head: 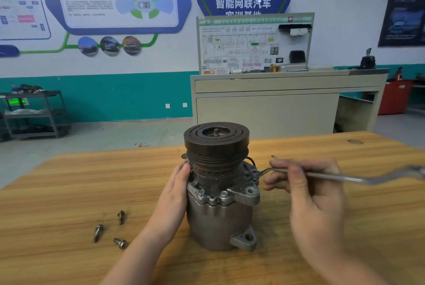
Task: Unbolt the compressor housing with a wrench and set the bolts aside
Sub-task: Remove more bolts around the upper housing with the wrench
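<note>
Wrench on a right-side housing bolt, compressor braced.
Right hand (308,192) grips the wrench (333,176); left hand (177,188), fingers straight, steadies the compressor (220,204). Keep the ring seated squarely, turn in short strokes.

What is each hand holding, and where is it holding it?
The right hand grips the wrench on its shaft, near the compressor. The left hand only rests flat against the compressor's side, steadying it.
</note>
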`<state>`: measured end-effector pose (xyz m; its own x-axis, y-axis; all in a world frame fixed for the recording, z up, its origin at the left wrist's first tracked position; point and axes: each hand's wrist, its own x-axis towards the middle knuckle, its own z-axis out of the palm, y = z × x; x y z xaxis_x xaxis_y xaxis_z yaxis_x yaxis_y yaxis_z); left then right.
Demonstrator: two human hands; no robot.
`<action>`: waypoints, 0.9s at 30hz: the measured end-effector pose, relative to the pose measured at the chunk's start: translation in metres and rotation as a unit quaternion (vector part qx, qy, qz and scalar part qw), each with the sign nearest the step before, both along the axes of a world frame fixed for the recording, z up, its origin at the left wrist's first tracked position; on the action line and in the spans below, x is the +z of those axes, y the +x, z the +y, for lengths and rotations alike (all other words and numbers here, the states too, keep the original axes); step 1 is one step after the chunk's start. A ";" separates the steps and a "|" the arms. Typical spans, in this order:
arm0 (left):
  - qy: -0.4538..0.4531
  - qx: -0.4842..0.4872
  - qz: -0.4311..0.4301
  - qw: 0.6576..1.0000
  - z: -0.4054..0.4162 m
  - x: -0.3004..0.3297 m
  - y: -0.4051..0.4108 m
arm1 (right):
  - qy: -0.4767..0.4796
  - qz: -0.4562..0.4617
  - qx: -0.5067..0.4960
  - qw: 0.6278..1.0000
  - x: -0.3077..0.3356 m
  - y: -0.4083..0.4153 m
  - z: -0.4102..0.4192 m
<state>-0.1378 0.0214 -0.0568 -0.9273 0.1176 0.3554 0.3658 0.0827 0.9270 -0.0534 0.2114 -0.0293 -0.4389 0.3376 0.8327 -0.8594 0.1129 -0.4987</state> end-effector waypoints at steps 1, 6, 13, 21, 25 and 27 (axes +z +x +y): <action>-0.001 0.002 -0.001 1.000 0.000 0.000 0.000 | 0.045 0.011 -0.023 0.999 -0.002 0.002 -0.001; -0.014 0.007 -0.002 1.000 -0.001 0.002 0.002 | -0.022 -0.012 -0.059 0.998 -0.011 0.001 -0.004; 0.002 -0.001 -0.004 1.000 0.001 0.001 0.001 | -0.292 -0.278 0.164 0.900 0.027 -0.057 0.020; 0.007 -0.014 -0.001 1.000 -0.001 0.002 0.000 | -0.277 -0.315 0.214 0.882 0.031 -0.069 0.028; 0.015 -0.014 0.002 1.000 0.000 0.000 -0.001 | -0.191 -0.122 0.086 0.970 0.021 -0.034 0.028; 0.014 -0.012 0.005 1.000 0.000 0.000 -0.001 | -0.124 -0.061 0.057 0.989 0.015 -0.020 0.021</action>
<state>-0.1385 0.0210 -0.0565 -0.9206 0.1301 0.3682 0.3767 0.0475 0.9251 -0.0732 0.2325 -0.0143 -0.5781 0.4671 0.6690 -0.7910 -0.1197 -0.5999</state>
